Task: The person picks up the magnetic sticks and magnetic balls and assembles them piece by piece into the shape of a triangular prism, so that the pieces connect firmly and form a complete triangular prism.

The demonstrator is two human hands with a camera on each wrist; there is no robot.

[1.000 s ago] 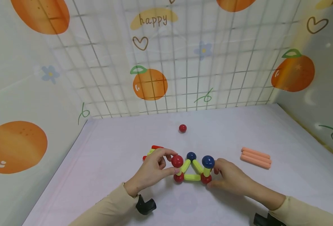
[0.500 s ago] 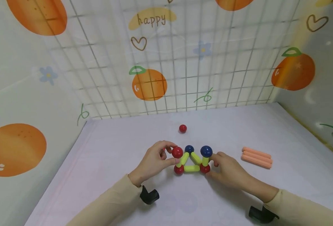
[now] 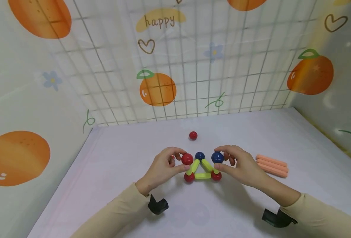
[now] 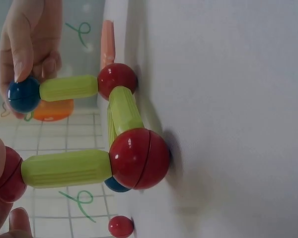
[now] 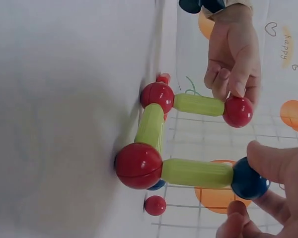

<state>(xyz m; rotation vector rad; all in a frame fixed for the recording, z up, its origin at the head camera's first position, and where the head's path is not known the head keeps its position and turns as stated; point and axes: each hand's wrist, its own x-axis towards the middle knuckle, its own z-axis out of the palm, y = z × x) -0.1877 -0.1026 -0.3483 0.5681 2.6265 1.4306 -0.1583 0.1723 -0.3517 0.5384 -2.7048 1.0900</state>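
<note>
Yellow-green magnetic sticks and balls form a triangle on the table, with a front stick (image 3: 203, 176) joining two red balls and a dark blue ball (image 3: 200, 156) at the back corner. From each front red ball rises an upright stick (image 4: 67, 168), capped on the left by a red ball (image 3: 187, 159) and on the right by a blue ball (image 3: 217, 157). My left hand (image 3: 163, 167) pinches the red top ball between thumb and fingers. My right hand (image 3: 245, 165) holds the blue top ball the same way. The left hand hides part of a red piece behind it.
A loose red ball (image 3: 193, 135) lies behind the structure. To the right rests a row of several salmon-pink sticks (image 3: 272, 166). A patterned curtain (image 3: 193, 66) rises along the back of the white table (image 3: 128, 142).
My right hand has moved up from the lower right red ball to the blue top ball. The structure stands slightly higher in the view; the left hand keeps the red ball.
</note>
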